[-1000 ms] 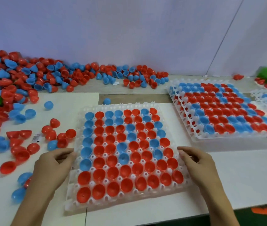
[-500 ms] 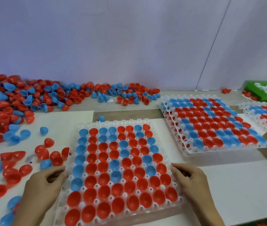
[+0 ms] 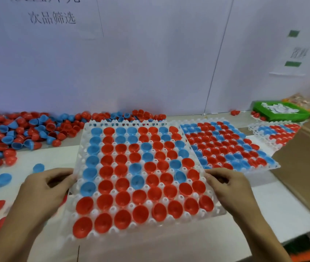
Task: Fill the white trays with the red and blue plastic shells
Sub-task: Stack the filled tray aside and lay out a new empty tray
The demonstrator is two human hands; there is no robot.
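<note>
White tray, every visible pocket filled with red and blue shells, held at mid-edge on both sides. Left hand: fingers curled, pinching the left rim. Right hand: fingers curled, pinching the right rim. Tray appears lifted off the table, near edge toward the camera.

Judgement: the step is moving the full tray aside. Keep it level and both grips even (shells sit loose in the pockets; a tilt would likely spill them).

Beyond, to the right: a stack of filled trays, then a cardboard box. Left: loose shells piled against the wall. Far right: green bin. White wall carries printed signs.
</note>
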